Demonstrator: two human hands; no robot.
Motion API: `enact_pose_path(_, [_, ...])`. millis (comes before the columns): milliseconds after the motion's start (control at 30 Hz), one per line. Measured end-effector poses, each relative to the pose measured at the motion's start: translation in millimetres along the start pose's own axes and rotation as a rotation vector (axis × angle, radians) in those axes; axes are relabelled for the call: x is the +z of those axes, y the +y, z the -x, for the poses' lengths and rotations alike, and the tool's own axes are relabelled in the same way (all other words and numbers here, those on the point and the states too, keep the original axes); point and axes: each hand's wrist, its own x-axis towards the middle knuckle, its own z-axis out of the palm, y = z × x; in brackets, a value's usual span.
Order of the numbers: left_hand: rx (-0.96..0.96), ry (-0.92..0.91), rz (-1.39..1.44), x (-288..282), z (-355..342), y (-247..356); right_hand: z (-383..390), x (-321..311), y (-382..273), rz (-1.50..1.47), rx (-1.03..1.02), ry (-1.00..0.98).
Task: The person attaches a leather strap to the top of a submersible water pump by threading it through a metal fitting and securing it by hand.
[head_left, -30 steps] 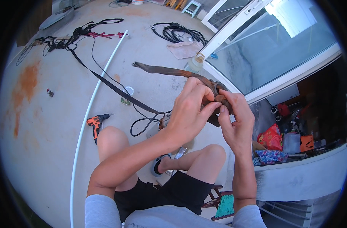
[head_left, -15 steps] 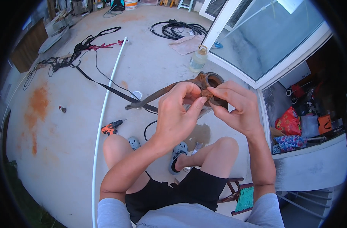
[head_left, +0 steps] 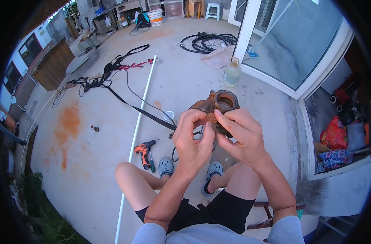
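A rusty brown metal fitting (head_left: 212, 99) with a round ringed opening is held up in front of me, a dark, flat strip (head_left: 198, 106) attached at its left side. My left hand (head_left: 192, 144) grips its lower front, thumb raised against a small brownish piece. My right hand (head_left: 241, 140) pinches the same spot from the right, index finger and thumb close to the left thumb. The contact point is partly hidden by fingers. Below and left, an orange-black drill (head_left: 144, 149) lies beside a green-handled screwdriver (head_left: 152, 164) on the concrete.
A long white pipe (head_left: 138, 122) crosses the floor, with tangled black straps (head_left: 109, 72) and a coiled hose (head_left: 201, 40) farther back. A plastic jug (head_left: 231, 75) stands by the open glass door (head_left: 299, 49). Bags (head_left: 331, 134) fill the opening at right.
The view has tilted up, showing more of the yard. The fitting has turned so its ring opening shows, and the long strip no longer sticks out leftward. Both hands still grip it.
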Motion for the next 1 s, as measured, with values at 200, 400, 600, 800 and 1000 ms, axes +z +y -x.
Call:
enact_pose_path(200, [0.007, -0.189, -0.062, -13.0, -14.9, -4.3, -5.6, -2.4, -0.5, 0.006, -0.009, -0.031])
enact_pose_path(400, [-0.267, -0.312, -0.105, -18.7, -22.8, 12.6, -6.2, 5.3, 2.1, 0.114, -0.023, 0.036])
enact_pose_path(600, [0.028, -0.822, -0.305, -42.2, -98.7, 11.7, -10.8, 5.9, 7.3, 0.166, -0.093, 0.031])
enact_pose_path(800, [-0.395, -0.489, 0.212, -34.6, -38.7, -1.8, 4.8, 16.1, 4.4, 0.179, -0.078, 0.089])
enact_pose_path(1000, [-0.461, -0.121, 0.312, -12.8, -3.5, 15.4, 9.2, 19.0, -3.5, 0.101, -0.037, 0.11])
